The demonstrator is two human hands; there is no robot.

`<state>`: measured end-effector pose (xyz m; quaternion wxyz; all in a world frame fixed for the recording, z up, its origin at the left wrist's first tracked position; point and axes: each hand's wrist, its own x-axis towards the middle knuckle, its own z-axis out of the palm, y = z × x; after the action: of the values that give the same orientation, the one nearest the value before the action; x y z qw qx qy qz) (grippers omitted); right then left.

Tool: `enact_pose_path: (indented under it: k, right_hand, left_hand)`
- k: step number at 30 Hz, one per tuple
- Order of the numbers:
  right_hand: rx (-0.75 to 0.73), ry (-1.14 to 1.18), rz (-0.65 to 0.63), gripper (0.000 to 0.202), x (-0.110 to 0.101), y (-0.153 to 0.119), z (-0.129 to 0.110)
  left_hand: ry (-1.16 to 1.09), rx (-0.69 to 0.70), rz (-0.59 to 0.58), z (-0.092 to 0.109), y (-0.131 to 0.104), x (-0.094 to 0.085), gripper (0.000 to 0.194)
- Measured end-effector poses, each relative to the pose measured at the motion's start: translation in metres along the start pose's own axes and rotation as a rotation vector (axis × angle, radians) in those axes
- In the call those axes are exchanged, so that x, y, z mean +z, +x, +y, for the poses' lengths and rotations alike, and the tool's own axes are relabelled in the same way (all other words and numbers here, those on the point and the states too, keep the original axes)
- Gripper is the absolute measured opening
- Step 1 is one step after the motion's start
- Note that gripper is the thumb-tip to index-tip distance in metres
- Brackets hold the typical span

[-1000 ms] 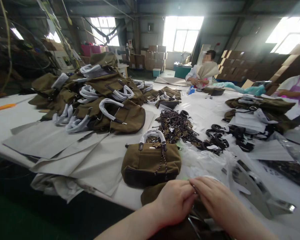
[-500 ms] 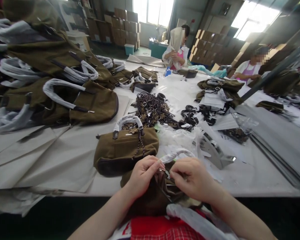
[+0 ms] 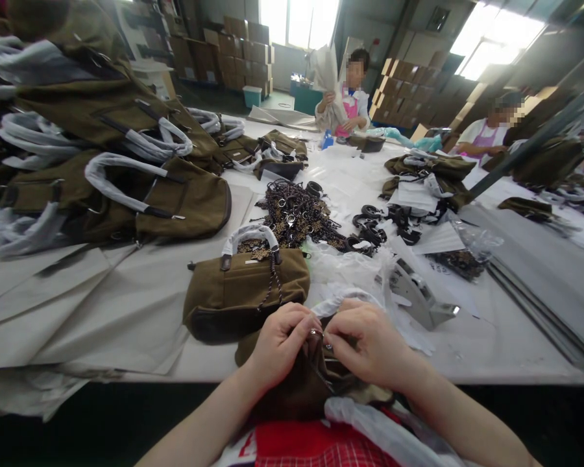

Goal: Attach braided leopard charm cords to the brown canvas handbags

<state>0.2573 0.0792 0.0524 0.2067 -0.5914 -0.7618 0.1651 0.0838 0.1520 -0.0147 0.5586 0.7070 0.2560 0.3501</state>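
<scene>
A brown fabric handbag (image 3: 292,392) lies at the table's front edge, its zipped mouth open toward me. My left hand (image 3: 285,340) is closed in a pinch on the rim of that mouth, by a small shiny metal clasp (image 3: 314,332). Across from it, my right hand (image 3: 367,337) pinches at the same clasp, its fingertips hiding most of the metal. One wrapped white handle (image 3: 343,299) arches behind my hands; another (image 3: 365,418) hangs toward my lap. Just beyond stands a second brown handbag (image 3: 248,292) with a dark braided cord on its handle.
Brown bags (image 3: 185,201) are piled at the left. A heap of dark cords with metal rings (image 3: 296,211) lies mid-table, beside black straps (image 3: 370,227). A metal tape dispenser (image 3: 423,298) stands at the right. Across the table a co-worker (image 3: 353,104) handles pale sheeting.
My right hand has moved slightly left, closing in on the clasp, which is now mostly covered. My left hand stays in place. The co-worker has shifted the pale sheeting to one side.
</scene>
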Motion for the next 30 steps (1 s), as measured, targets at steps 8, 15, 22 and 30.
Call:
enact_pose_path:
  k: [8,15,22,30]
  right_hand:
    - [0.014,-0.055,-0.059,0.027,0.013,0.001,0.001]
    - [0.063,0.209,0.078,0.029,0.013,0.002,-0.008]
    - [0.095,0.459,-0.023,0.021,0.020,0.007,-0.011]
    - [0.082,0.828,-0.053,0.026,0.033,0.014,-0.007]
  left_hand:
    - [0.088,0.174,-0.031,0.001,-0.006,-0.005,0.019]
    - [0.392,0.405,0.245,0.006,-0.016,-0.006,0.017]
    - [0.272,0.304,0.182,0.015,-0.015,-0.014,0.010]
    - [0.350,0.319,0.244,0.032,-0.007,-0.027,0.017]
